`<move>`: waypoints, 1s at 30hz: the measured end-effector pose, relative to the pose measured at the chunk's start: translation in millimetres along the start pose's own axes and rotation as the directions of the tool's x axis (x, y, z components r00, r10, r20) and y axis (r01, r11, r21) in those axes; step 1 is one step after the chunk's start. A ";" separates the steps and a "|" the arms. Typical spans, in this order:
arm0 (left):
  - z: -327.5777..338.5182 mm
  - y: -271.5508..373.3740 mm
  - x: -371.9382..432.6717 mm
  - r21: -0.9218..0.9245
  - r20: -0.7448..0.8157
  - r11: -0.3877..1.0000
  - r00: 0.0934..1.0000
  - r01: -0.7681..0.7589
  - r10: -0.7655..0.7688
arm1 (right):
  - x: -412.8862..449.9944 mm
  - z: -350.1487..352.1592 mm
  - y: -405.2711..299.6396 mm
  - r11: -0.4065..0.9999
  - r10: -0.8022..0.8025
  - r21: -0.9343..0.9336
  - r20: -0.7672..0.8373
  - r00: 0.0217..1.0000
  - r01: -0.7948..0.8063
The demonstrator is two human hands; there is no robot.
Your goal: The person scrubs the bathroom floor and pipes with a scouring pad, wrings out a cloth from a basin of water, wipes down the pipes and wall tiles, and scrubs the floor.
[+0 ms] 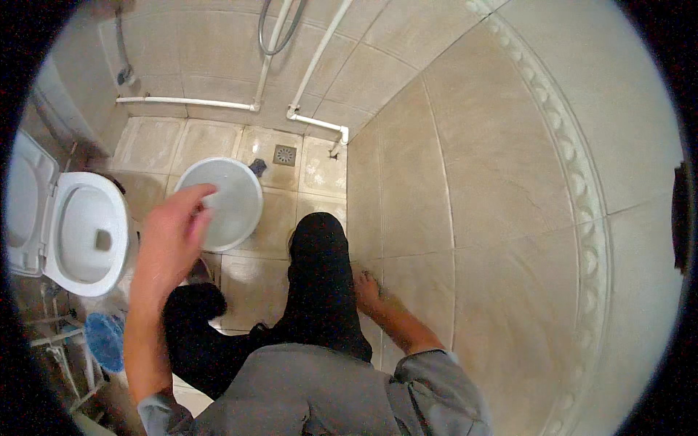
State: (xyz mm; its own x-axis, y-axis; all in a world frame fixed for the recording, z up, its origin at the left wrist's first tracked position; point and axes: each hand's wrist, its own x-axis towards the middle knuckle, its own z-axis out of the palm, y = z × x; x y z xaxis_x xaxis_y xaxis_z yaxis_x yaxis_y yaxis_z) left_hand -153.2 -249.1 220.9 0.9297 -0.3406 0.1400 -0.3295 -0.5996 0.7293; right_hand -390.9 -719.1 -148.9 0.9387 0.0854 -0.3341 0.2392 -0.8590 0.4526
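Observation:
My left hand (177, 223), blurred, is over the near left side of a round white basin (257, 218) on the tiled floor. Its thumb and fingers are a little apart, and nothing shows plainly between them. The basin's inside looks pale and smooth; whether it holds water is hard to tell. A small dark crumpled thing (258, 167) lies by the basin's far right rim, near a square metal floor drain (284, 155). My right hand (368, 286) is low beside my dark-clothed knee, close to the tiled wall, its fingers slightly spread; whether it touches the wall is unclear.
A white toilet (117, 256) with raised lid stands at left, a blue plastic item (104, 340) and a white rack (60, 349) below it. White pipes (191, 102) run along the far wall, where a grey hose (262, 32) hangs. A tiled wall (414, 218) rises at right.

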 end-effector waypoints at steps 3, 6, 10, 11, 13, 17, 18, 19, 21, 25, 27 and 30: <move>26.9 -20.6 26.3 0.013 0.127 0.998 0.990 -0.060 0.058 | 25.9 -64.7 32.8 0.984 -0.176 0.075 0.298 0.938 0.161; 54.0 -74.5 57.8 -0.135 0.221 0.990 0.972 -0.045 0.074 | 60.7 -125.8 119.2 0.985 0.163 -0.018 -0.261 0.951 -0.174; 71.4 -112.0 78.7 0.095 0.197 0.987 0.974 -0.128 0.107 | 73.5 -347.5 273.6 0.888 0.397 -0.093 -0.339 0.853 -0.451; 73.4 -118.1 88.1 0.087 0.220 0.988 0.970 -0.125 0.103 | 59.7 -395.7 310.8 0.780 0.380 -0.267 -0.516 0.768 -0.566; 77.1 -141.6 98.6 0.101 0.262 0.990 0.963 -0.097 0.068 | 41.7 -503.0 326.3 0.614 0.397 -0.332 -0.655 0.643 -0.716; 77.7 -158.5 119.9 0.263 0.195 0.952 0.975 -0.157 0.106 | 37.1 -540.8 344.7 0.554 0.317 -0.267 -0.809 0.496 -0.789; 77.2 -158.8 118.2 0.314 0.245 0.940 0.968 -0.131 0.053 | 48.2 -532.3 337.7 0.545 0.300 -0.285 -0.812 0.501 -0.788; 75.2 -160.5 114.5 0.332 0.258 0.936 0.966 -0.120 0.032 | 69.6 -514.2 324.1 0.569 0.328 -0.279 -0.785 0.525 -0.773; 75.6 -155.6 117.5 0.343 0.369 0.932 0.929 -0.116 -0.020 | 108.1 -443.3 312.7 0.700 0.383 -0.240 -0.668 0.638 -0.672; 75.5 -157.5 112.8 0.304 0.369 0.949 0.929 -0.086 -0.034 | 158.1 -200.9 177.4 0.937 0.336 -0.003 -0.275 0.901 -0.350; 72.9 -141.9 111.5 0.330 0.376 0.944 0.920 -0.023 -0.109 | 106.1 -64.0 91.4 0.965 0.247 0.140 -0.223 0.943 -0.219; 58.7 -124.5 95.2 0.346 0.360 0.936 0.911 0.066 -0.198 | 40.3 -29.7 -8.8 0.889 0.116 0.426 0.142 0.983 -0.167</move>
State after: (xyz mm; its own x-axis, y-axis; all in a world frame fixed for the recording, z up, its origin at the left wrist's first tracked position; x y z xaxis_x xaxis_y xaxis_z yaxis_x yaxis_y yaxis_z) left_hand -33.3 -249.4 104.1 0.8534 -0.4527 -0.2584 -0.3035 -0.8346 0.4597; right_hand -347.8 -693.1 -141.8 0.9154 -0.0875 -0.3929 -0.0494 -0.9931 0.1061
